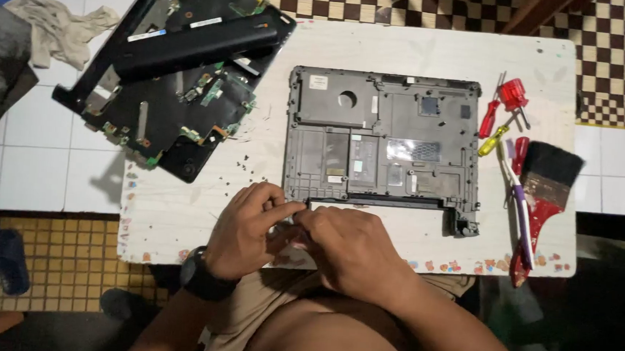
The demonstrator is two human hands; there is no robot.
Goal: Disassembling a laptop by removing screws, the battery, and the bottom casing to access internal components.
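It looked like a makeshift repair corner in a home rather than a proper workshop. A low white table (421, 52) stood on a tiled floor (31, 158), with a checkered mat (616, 64) at the upper right of the frame. An opened laptop shell (383, 147) filled the centre and a stripped circuit board (179, 102) lay at the upper left. Screwdrivers (501, 111) and a paintbrush (547, 186) sat at the right edge. A crumpled rag (57, 30) lay on the floor, upper left.
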